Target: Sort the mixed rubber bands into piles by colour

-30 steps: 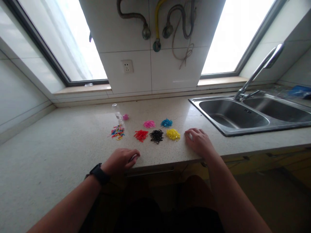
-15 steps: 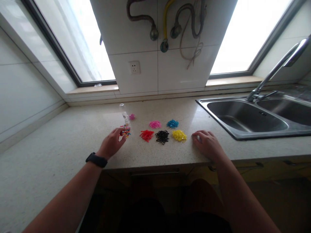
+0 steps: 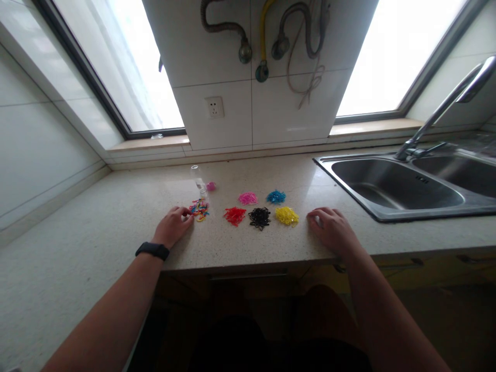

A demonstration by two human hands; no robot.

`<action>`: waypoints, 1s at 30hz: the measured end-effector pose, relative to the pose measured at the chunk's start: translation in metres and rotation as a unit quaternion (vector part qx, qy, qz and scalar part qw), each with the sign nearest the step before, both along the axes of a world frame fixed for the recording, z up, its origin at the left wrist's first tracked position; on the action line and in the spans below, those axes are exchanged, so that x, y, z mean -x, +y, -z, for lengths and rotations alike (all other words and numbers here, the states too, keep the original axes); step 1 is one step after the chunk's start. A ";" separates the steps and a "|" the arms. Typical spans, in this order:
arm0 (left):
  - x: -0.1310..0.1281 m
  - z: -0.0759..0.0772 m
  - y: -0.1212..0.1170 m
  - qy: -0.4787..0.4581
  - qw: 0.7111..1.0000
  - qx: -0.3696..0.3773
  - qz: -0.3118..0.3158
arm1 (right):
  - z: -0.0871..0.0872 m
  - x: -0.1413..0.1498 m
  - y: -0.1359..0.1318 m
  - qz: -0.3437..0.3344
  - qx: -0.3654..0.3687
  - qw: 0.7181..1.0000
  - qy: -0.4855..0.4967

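Observation:
My left hand (image 3: 173, 226), wearing a black wristband, rests at the left edge of a mixed-colour heap of small thin pieces (image 3: 199, 210). Its thumb and forefinger are pinched together at the heap; anything between them is too small to make out. To the right lie single-colour heaps of similar pieces: red (image 3: 234, 216), black (image 3: 259, 218), yellow (image 3: 287, 216), pink (image 3: 248, 198) and blue (image 3: 276, 197). Beside the yellow heap, my right hand (image 3: 331, 227) lies on the counter with fingers curled closed; their tips hide whatever they may hold.
A clear bottle (image 3: 197, 178) lies behind the mixed heap, with a pink cap-like piece (image 3: 211, 186) next to it. A steel double sink (image 3: 349, 203) with a tap (image 3: 437, 113) is set into the pale counter (image 3: 240, 248) on the right. A socket (image 3: 214, 107) is on the tiled wall.
My left hand has drawn back slightly to the left, uncovering more of the mixed heap, and its thumb and forefinger have come together. My right hand stays where it was.

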State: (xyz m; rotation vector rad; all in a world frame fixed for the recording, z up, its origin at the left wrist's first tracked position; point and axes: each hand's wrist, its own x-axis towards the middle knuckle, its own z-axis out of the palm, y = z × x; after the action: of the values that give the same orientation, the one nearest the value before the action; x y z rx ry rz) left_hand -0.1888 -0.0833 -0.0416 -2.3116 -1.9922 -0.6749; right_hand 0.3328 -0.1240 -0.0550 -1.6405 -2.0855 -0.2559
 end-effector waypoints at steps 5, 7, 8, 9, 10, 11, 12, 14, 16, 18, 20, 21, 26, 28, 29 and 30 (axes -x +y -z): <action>0.000 0.001 0.000 -0.002 1.000 -0.001 -0.006 | 0.000 0.000 0.000 0.000 -0.003 1.000 -0.002; 0.000 0.001 0.000 -0.003 1.000 -0.002 -0.006 | 0.000 0.001 0.000 0.002 -0.004 1.000 -0.001; -0.001 0.001 0.000 -0.004 1.000 -0.003 -0.005 | 0.000 0.001 0.000 0.002 -0.004 1.000 0.000; -0.001 0.001 0.000 -0.007 1.000 -0.004 -0.003 | 0.000 0.001 0.000 0.001 -0.003 1.000 0.001; -0.001 0.001 0.000 -0.009 1.000 -0.004 0.000 | 0.000 0.001 0.000 0.000 -0.003 1.000 0.002; -0.001 0.001 -0.001 -0.013 1.000 -0.005 0.003 | 0.000 0.001 -0.001 0.000 -0.004 1.000 0.002; -0.001 0.001 -0.001 -0.016 1.000 -0.005 0.006 | 0.000 0.001 -0.001 0.000 -0.005 1.000 0.002; -0.001 0.002 -0.002 -0.022 1.000 -0.007 0.010 | -0.001 0.001 -0.001 0.001 -0.006 1.000 0.001; 0.000 0.002 -0.002 -0.026 1.000 -0.008 0.010 | -0.001 0.001 -0.001 0.002 -0.003 1.000 0.000; 0.000 0.003 -0.002 -0.028 0.999 -0.010 0.010 | -0.002 0.002 -0.001 0.002 0.001 1.000 0.000; 0.001 0.004 -0.001 -0.029 0.999 -0.015 0.011 | -0.002 0.002 -0.001 0.003 0.001 1.000 0.000; 0.000 0.004 -0.001 -0.028 0.999 -0.018 0.012 | -0.003 0.002 -0.001 0.003 0.001 1.000 0.000; -0.002 0.002 -0.001 -0.033 0.999 -0.014 -0.009 | -0.004 0.003 -0.002 0.006 -0.001 1.000 -0.002; -0.003 0.001 -0.002 -0.040 0.999 -0.009 -0.026 | -0.004 0.003 -0.002 0.008 0.000 1.000 -0.001; -0.004 0.000 -0.002 -0.045 0.999 -0.007 -0.030 | -0.004 0.003 -0.002 0.009 0.000 1.000 -0.001; -0.004 -0.001 -0.003 -0.050 0.998 -0.005 -0.032 | -0.003 0.003 -0.002 0.008 0.000 1.000 -0.001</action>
State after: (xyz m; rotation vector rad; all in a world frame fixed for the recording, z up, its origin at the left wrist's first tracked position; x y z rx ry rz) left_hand -0.1845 -0.0862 -0.0407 -2.2399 -2.0900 -0.8089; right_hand 0.3298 -0.1257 -0.0517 -1.6580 -2.0747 -0.2634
